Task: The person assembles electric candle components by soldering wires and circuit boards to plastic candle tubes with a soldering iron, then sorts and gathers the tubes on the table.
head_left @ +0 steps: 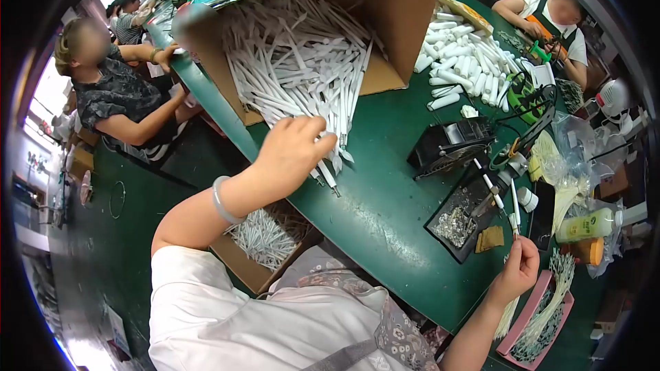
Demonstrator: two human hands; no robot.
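White sticks fill a cardboard box whose mouth faces us at the near edge of the green bench; a few lie out past the mouth, close to that edge. We judge the step in hand to be drawing from this pile with one hand while the other minds a single piece. As we see it, the next move calls for a light fingertip pinch on one loose stick, without dragging its neighbours over the edge, and a steady hold on the other side.

Our left hand is over the spill, fingers bent and close together; we cannot tell whether it grips a stick. Our right hand, well along the near edge from the box, is pinched narrow on the lower end of what looks like one slim stick. Near it we have a dark tray of metal bits, a black device and a pink container of pale wires.
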